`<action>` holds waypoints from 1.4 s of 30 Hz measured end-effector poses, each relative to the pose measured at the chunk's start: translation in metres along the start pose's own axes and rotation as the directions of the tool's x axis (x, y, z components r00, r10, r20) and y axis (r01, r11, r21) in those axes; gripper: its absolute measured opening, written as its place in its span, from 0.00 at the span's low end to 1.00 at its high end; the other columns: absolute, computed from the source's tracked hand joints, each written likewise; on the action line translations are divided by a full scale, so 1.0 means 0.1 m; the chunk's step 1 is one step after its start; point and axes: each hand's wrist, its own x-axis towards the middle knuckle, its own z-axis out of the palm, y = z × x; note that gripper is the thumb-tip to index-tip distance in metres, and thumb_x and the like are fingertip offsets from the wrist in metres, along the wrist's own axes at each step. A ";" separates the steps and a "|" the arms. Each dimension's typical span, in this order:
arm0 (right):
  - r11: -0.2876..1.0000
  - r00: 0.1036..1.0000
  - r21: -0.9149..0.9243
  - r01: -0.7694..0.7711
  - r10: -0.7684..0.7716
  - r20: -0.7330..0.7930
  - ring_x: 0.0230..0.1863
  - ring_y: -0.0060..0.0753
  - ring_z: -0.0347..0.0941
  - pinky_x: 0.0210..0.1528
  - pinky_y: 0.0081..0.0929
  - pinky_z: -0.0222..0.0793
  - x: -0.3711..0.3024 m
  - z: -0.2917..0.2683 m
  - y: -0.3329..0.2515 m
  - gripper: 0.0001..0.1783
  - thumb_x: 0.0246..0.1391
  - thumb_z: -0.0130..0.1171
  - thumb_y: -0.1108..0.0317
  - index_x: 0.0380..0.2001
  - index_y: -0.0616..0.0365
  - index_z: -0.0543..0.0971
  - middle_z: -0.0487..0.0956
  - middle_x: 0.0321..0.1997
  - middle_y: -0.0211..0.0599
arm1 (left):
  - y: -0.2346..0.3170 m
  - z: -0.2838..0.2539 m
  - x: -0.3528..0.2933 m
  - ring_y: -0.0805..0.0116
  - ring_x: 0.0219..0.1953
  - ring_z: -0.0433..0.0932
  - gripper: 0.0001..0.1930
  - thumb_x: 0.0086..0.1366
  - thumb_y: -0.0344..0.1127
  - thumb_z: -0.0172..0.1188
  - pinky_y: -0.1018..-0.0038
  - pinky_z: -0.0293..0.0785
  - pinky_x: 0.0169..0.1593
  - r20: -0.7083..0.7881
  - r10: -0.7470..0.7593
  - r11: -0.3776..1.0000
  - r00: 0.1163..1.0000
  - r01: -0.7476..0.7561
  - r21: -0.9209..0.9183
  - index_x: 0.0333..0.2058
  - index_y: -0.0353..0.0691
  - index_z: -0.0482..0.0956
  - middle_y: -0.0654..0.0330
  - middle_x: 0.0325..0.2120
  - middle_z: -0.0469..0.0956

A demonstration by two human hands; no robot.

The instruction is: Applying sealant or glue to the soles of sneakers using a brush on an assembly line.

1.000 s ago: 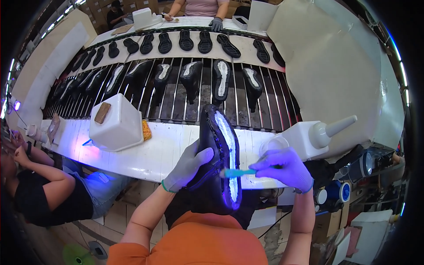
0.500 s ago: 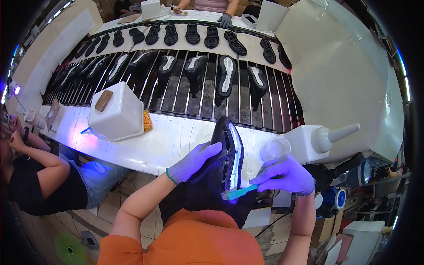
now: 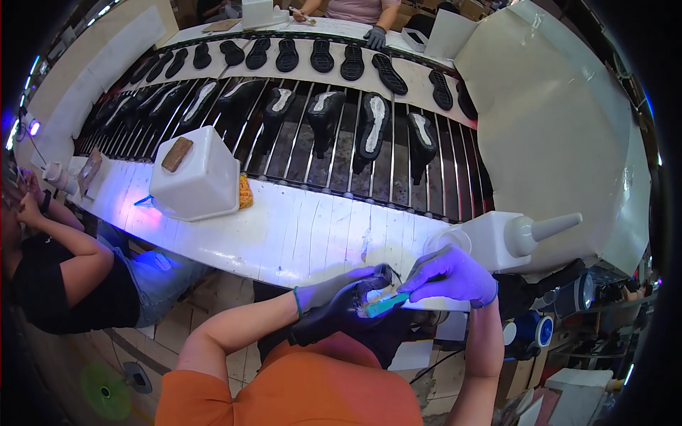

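In front of my lap, my gloved left hand grips a black boot. Its underside is tilted up, and pale coating shows on part of it. My gloved right hand pinches the handle of a teal brush, whose bristles touch the boot's underside. Just beyond my right hand, a white bottle with a long nozzle lies on the white bench. My left fingers are partly hidden behind the boot.
Beyond the bench, black boots with white-coated bottoms lie on a roller conveyor. Black soles line a beige belt behind them. A white box-shaped container stands on the bench's left. One person sits at left; another works across.
The boot has been turned and lowered toward my lap, its tip no longer reaching over the bench. My left hand moved down and right with it; the brush shifted slightly.
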 end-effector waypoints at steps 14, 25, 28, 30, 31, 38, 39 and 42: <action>1.000 0.995 0.020 -0.011 0.009 0.095 0.33 0.26 0.80 0.37 0.22 0.73 0.01 -0.16 0.09 0.12 0.43 0.71 0.75 0.35 0.61 0.85 0.84 0.31 0.36 | -0.13 0.32 -0.33 0.74 0.21 0.74 0.26 0.62 0.37 0.64 0.76 0.69 0.24 0.100 0.123 0.871 0.987 -0.155 0.467 0.55 0.30 0.70 0.59 0.27 0.77; 0.998 0.986 -0.061 0.035 -0.045 -0.159 0.33 0.26 0.79 0.37 0.23 0.73 -0.16 0.04 -0.09 0.13 0.48 0.68 0.74 0.40 0.61 0.84 0.83 0.33 0.37 | 0.04 0.51 -0.16 0.72 0.26 0.77 0.18 0.67 0.38 0.58 0.77 0.73 0.29 0.353 0.350 0.464 0.868 -0.488 0.740 0.52 0.38 0.72 0.57 0.29 0.77; 0.989 0.970 -0.124 0.085 -0.110 -0.215 0.32 0.26 0.79 0.36 0.23 0.73 -0.18 0.07 -0.12 0.13 0.48 0.68 0.73 0.40 0.60 0.84 0.83 0.32 0.38 | -0.02 0.46 0.00 0.75 0.36 0.77 0.13 0.68 0.37 0.55 0.79 0.74 0.40 0.429 0.473 0.372 0.769 -0.616 0.694 0.50 0.41 0.73 0.61 0.33 0.76; 0.989 0.969 -0.129 0.069 -0.097 -0.227 0.31 0.25 0.79 0.36 0.23 0.73 -0.18 0.07 -0.16 0.13 0.48 0.68 0.73 0.40 0.60 0.84 0.83 0.32 0.37 | -0.03 0.23 0.14 0.76 0.40 0.76 0.12 0.70 0.38 0.53 0.79 0.73 0.44 0.258 0.430 0.654 0.865 -0.495 0.571 0.48 0.41 0.74 0.62 0.36 0.76; 0.989 0.969 -0.133 0.060 -0.089 -0.229 0.31 0.25 0.78 0.35 0.23 0.72 -0.17 0.08 -0.18 0.13 0.48 0.68 0.72 0.40 0.60 0.84 0.83 0.31 0.37 | -0.03 0.01 0.23 0.71 0.45 0.77 0.16 0.71 0.43 0.50 0.75 0.74 0.49 0.238 0.310 0.883 0.920 -0.372 0.286 0.51 0.41 0.72 0.58 0.41 0.76; 0.988 0.953 -0.146 -0.046 -0.001 -0.303 0.31 0.23 0.78 0.34 0.21 0.71 -0.16 0.05 -0.16 0.12 0.48 0.69 0.71 0.39 0.60 0.85 0.83 0.30 0.35 | 0.08 -0.10 0.29 0.64 0.48 0.78 0.20 0.71 0.48 0.48 0.70 0.74 0.55 0.071 0.147 0.987 0.987 -0.151 0.060 0.55 0.42 0.70 0.55 0.47 0.77; 0.989 0.958 -0.143 -0.025 -0.018 -0.287 0.31 0.23 0.78 0.34 0.21 0.71 -0.14 0.03 -0.14 0.12 0.48 0.69 0.72 0.39 0.60 0.85 0.83 0.30 0.35 | 0.07 -0.12 0.31 0.64 0.48 0.78 0.20 0.71 0.48 0.48 0.70 0.74 0.55 0.070 0.149 0.986 0.986 -0.153 0.060 0.55 0.42 0.70 0.55 0.47 0.77; 0.995 0.972 -0.090 0.047 -0.066 -0.225 0.31 0.23 0.78 0.35 0.21 0.71 -0.12 0.00 -0.04 0.12 0.48 0.69 0.72 0.39 0.59 0.85 0.83 0.30 0.35 | 0.02 -0.13 0.33 0.63 0.48 0.78 0.21 0.71 0.48 0.49 0.69 0.75 0.55 0.139 0.187 0.978 0.972 -0.198 0.071 0.56 0.43 0.69 0.55 0.46 0.77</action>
